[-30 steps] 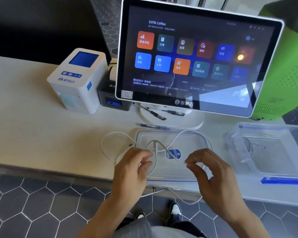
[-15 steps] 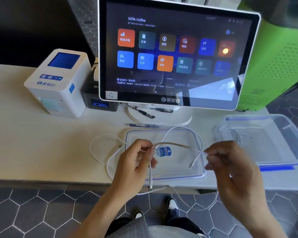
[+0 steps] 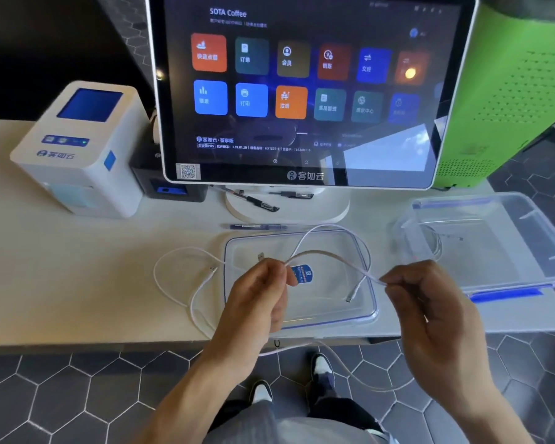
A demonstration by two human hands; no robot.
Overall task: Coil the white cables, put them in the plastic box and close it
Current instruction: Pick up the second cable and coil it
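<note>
- The left hand (image 3: 260, 302), at lower centre of the frame, has its fingers (image 3: 274, 272) curled and pinching a white cable (image 3: 326, 253).
- The right hand (image 3: 430, 310), at lower right, pinches the same cable between thumb and fingertips (image 3: 386, 280); the stretch between the 2 hands arcs above a clear lid (image 3: 362, 315).
- From the left hand the cable loops back over the lid; one plug end (image 3: 350, 298) hangs above the lid's right part.
- A second white cable (image 3: 173, 283) lies in loose loops on the tabletop (image 3: 61, 267), left of the lid.
- The lid lies flat near the tabletop's front edge, with a blue sticker (image 3: 305, 274) at its middle.
- The clear plastic box (image 3: 494, 245) stands open at right of frame, with a coiled cable (image 3: 434, 248) inside at its left end.
- Behind stand a touchscreen terminal (image 3: 302, 91), a white printer (image 3: 80, 149) at left and 3 pens (image 3: 257, 226).
</note>
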